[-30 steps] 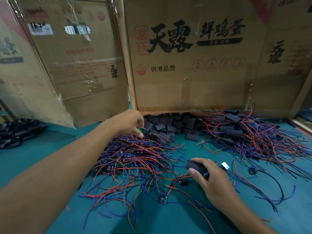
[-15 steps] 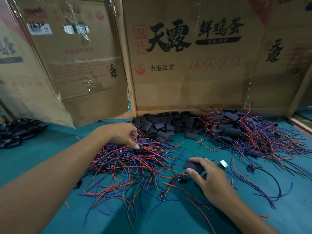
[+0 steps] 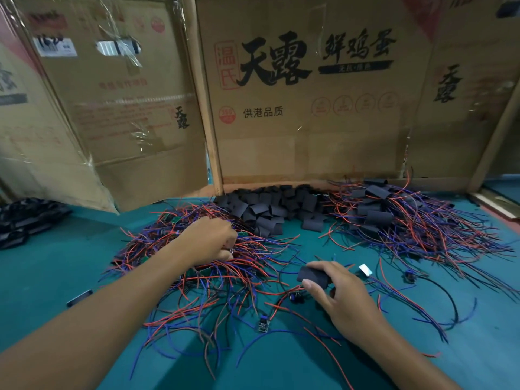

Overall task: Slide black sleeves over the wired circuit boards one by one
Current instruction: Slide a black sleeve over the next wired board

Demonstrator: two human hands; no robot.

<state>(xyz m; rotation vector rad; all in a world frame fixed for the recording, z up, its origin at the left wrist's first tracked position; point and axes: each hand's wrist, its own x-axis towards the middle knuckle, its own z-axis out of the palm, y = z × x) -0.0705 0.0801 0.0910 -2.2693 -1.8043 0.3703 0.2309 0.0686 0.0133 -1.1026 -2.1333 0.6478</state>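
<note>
A tangle of small circuit boards with red and blue wires [image 3: 197, 266] covers the green table left of centre. My left hand [image 3: 209, 240] rests curled in this pile and pinches something small there; what it pinches is hidden by the fingers. My right hand [image 3: 334, 291] hovers near the table's middle and holds one black sleeve [image 3: 312, 275] between thumb and fingers. Loose black sleeves [image 3: 270, 206] lie heaped against the cardboard wall. At the right lies a pile of sleeved boards [image 3: 394, 218] with wires trailing out.
Tall cardboard boxes [image 3: 295, 94] wall off the back of the green table [image 3: 56, 271]. A single loose board [image 3: 264, 325] lies near the front. A small white-ended part [image 3: 365, 269] lies right of my right hand. Dark items [image 3: 25, 220] sit far left.
My left hand has drawn back from the far edge of the wire pile toward me and curled its fingers into the pile. My right hand keeps holding the sleeve, almost still.
</note>
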